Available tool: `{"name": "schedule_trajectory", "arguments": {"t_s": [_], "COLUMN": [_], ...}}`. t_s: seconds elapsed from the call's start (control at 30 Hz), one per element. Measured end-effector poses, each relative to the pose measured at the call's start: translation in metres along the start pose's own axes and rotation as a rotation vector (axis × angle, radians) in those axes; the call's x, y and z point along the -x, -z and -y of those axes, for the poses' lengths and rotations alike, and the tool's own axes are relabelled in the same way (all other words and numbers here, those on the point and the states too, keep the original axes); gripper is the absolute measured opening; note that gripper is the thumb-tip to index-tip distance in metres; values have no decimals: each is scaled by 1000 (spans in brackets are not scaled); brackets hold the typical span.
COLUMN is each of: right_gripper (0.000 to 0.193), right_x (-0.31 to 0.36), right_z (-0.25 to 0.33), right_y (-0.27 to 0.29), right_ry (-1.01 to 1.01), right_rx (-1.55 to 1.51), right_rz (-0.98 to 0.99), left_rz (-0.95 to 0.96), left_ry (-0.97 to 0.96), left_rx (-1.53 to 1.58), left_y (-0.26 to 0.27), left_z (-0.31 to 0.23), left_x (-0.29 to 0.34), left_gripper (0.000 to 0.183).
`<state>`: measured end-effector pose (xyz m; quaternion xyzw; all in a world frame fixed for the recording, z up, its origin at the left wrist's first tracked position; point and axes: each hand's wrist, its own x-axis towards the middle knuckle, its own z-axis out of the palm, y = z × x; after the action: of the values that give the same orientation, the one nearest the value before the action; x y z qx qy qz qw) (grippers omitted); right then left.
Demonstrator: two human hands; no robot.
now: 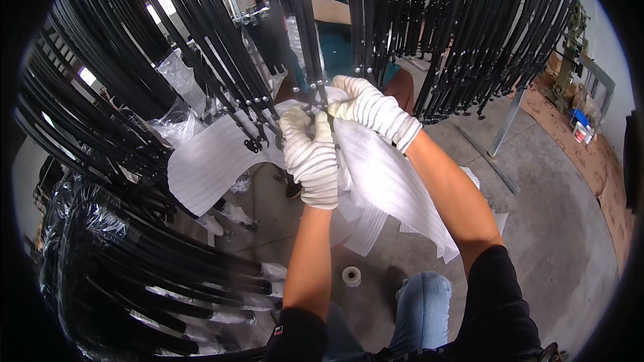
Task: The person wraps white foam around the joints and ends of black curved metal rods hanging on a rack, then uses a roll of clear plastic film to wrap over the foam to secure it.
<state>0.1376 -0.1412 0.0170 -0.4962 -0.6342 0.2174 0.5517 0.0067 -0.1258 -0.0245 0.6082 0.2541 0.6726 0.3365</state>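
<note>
Left hand (310, 161) is half-curled at the lower ends of the black rods (308, 47); can't tell what it grips. Right hand (374, 112) pinches the white foam sheet (386, 177), draped below, probably to stop slippage.

Foam sheeting (396, 184): spreads either side of the left hand (311, 161), below the right hand (377, 112).
Rods (469, 43): hang left, right and ahead of the hands.
Co-worker (333, 40): behind the central rods.
Tape roll (356, 280): on the floor (557, 188), left of the wearer's right knee (427, 295).
</note>
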Motion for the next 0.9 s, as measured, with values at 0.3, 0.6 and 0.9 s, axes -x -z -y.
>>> {"name": "schedule_trajectory", "arguments": {"t_s": [0.3,0.6,0.9], "right_gripper": [25,15,13], "right_x": [-4,29,27], "right_z": [-2,-11,-22], "right_y": [-6,-48,-41], "right_ry": [-43,105,61], "right_rx": [-17,-339,-250], "right_rz": [24,-309,-428], "left_rz": [137,56,9], "left_ry": [83,44,-73], "left_rx": [198,-227,-443], "left_y": [6,13,3], "left_z": [-1,0,3], "left_x": [-5,-23,-20], "left_gripper": [43,57,55]}}
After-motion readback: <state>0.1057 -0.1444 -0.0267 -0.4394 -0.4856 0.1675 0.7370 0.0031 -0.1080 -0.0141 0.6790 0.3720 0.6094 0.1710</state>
